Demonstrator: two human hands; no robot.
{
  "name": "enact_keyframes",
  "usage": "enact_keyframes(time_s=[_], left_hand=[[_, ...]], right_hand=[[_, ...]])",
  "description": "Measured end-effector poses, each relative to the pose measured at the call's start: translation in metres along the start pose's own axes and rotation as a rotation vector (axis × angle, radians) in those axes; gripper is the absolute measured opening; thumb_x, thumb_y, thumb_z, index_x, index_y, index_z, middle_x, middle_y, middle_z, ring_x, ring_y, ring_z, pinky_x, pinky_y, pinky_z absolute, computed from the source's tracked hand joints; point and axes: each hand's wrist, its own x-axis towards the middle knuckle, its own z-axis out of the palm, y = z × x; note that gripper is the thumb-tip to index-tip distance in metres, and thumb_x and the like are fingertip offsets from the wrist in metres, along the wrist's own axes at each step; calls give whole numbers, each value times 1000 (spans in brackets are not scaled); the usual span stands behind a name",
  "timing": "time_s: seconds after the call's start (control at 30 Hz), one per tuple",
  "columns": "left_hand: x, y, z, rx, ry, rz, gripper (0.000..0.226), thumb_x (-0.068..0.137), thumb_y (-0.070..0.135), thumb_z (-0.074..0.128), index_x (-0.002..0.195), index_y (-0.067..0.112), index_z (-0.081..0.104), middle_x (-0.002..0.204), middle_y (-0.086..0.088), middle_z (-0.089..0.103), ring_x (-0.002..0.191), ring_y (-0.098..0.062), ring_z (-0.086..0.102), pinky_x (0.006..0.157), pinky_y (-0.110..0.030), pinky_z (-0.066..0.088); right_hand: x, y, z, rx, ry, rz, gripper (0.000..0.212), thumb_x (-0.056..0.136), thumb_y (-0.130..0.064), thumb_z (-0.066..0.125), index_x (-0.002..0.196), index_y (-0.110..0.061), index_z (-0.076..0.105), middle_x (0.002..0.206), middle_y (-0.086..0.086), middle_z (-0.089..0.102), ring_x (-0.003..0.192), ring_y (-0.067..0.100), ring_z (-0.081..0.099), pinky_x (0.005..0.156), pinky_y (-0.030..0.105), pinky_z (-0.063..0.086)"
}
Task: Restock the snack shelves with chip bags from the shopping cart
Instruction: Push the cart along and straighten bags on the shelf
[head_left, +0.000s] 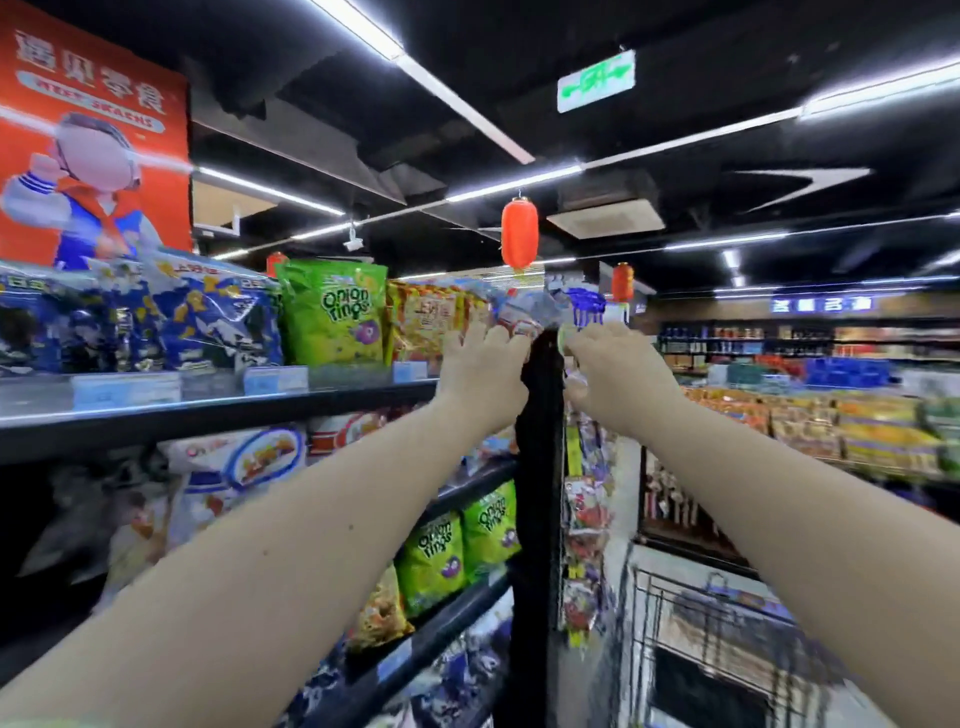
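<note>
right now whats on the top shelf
Blue bags, a green onion rings bag, orange bags, then a blurred blue-white bag at the end. The left hand and right hand cover its lower part; the front row hides anything behind.

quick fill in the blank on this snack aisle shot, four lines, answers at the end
1. The left hand and right hand reach up to the ____ shelf.
2. The onion rings bag standing there is ____ in colour.
3. A ____ lantern hangs from the ceiling.
4. The shopping cart stands on the person's ____ side.

Missing words: top, green, red, right.
</note>
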Motion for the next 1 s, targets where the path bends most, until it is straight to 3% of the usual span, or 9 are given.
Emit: enact_keyframes(time_s=[0.33,0.5,0.73,0.87,1.0], left_hand=[[-6,254,77,-182,-106,61,28,87,31,52,113,18,53,117,-5,56,111,-30,48,90,-42,35],[-27,348,129,-211,-177,93,26,87,32,52,108,17,56,109,-6,58,106,-30,50,89,-43,38],[-89,427,217,-245,-389,131,29,84,33,55,109,19,55,112,-7,59,107,-32,52,91,-46,38],[-135,446,275,-241,-512,155,32,84,34,57,112,19,56,109,-5,59,104,-29,52,87,-45,40],[-175,453,338,-201,-616,215,28,92,30,45,117,19,52,112,-6,56,104,-30,49,89,-44,35]], right_hand=[[-169,195,38,-80,-183,116,34,89,-32,55,118,-13,54,119,9,58,113,32,48,93,44,43],[-258,248,83,-54,-344,181,43,86,-32,62,123,-13,51,117,8,56,112,32,47,82,39,42],[-357,280,160,12,-548,260,46,85,-26,59,127,-9,52,120,11,58,111,33,50,89,41,40],[-396,284,211,67,-615,294,32,85,-25,58,113,-11,57,113,10,60,106,32,51,85,40,44],[-411,283,277,117,-721,251,40,87,-28,58,125,-14,54,121,7,57,113,29,50,93,40,42]])
